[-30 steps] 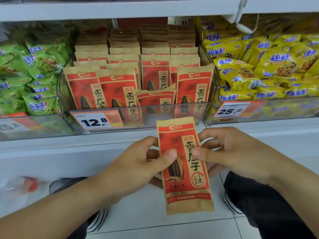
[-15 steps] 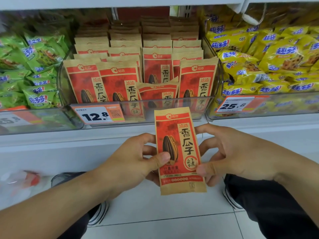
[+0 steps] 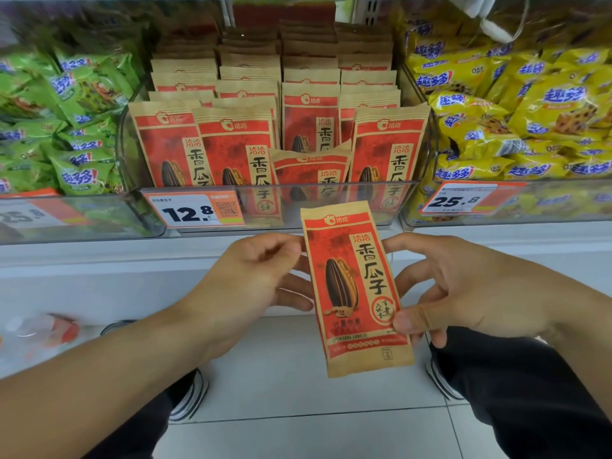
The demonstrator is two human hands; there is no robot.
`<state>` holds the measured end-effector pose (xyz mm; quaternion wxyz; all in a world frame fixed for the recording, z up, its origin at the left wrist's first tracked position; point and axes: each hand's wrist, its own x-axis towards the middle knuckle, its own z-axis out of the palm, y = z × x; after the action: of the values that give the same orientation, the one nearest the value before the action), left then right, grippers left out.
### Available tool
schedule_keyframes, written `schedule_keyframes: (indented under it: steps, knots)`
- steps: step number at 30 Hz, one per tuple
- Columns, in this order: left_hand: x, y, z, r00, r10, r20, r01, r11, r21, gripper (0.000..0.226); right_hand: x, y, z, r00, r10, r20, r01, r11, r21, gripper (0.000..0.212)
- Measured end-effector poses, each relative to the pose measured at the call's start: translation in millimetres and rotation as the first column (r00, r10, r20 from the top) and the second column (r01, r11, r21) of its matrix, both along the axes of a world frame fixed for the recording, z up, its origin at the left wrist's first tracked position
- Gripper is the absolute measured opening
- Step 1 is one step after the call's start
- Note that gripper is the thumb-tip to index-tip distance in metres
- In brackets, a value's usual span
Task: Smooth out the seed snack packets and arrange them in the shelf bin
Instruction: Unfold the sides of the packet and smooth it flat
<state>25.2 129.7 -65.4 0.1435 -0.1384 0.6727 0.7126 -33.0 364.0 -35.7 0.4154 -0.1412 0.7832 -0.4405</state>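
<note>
- Kraft-brown and red, the seed packet (image 3: 356,289) stands upright in front of me, its top leaning slightly toward 11 o'clock, held in the air below the shelf edge.
- My right hand (image 3: 470,289) grasps it: the thumb presses the front of the packet near its lower right side, and the other fingers curl round behind it.
- My left hand (image 3: 245,289) sits at 9 o'clock of the packet; its fingertips meet the left edge up high, and lower fingers reach behind the packet. I cannot tell how firmly it grips.
- At 12 o'clock from the packet stands the clear shelf bin (image 3: 331,197), filled with rows of the same seed packets standing upright.
- One slumped packet (image 3: 309,167) in the front row sits lower than its neighbours, between two taller ones.
- A price tag reading 12.8 (image 3: 193,212) is fixed to the bin's front at its left end.
- At 10 o'clock lies a bin of green snack bags (image 3: 66,127); at 2 o'clock a bin of yellow snack bags (image 3: 516,120) with a 25.8 tag (image 3: 460,200).
- At 6 o'clock is a white tiled floor (image 3: 298,392), with my dark trousers (image 3: 530,392) and my shoes on either side.
</note>
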Motion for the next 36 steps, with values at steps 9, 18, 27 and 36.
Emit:
schedule_keyframes:
  steps: [9, 18, 27, 36]
  knots:
    - [-3, -3, -2, 0.986, 0.040, -0.163, -0.067, 0.984, -0.168, 0.017, 3, -10, -12, 0.978, -0.118, -0.171, 0.142, 0.980, 0.139, 0.041]
    - [3, 10, -8, 0.937, -0.155, -0.314, 0.030, 0.928, -0.371, 0.013, 16, -37, -17, 0.907, -0.251, -0.338, 0.193, 0.962, -0.196, 0.035]
    - [3, 13, -6, 0.937, -0.169, -0.305, 0.052, 0.933, -0.357, 0.014, 16, -39, -19, 0.914, -0.226, -0.336, 0.152, 0.961, -0.231, 0.018]
    - [3, 14, -5, 0.959, -0.144, -0.246, 0.081, 0.965, -0.249, 0.014, 15, -40, -11, 0.944, -0.328, -0.036, 0.310, 0.918, -0.247, 0.021]
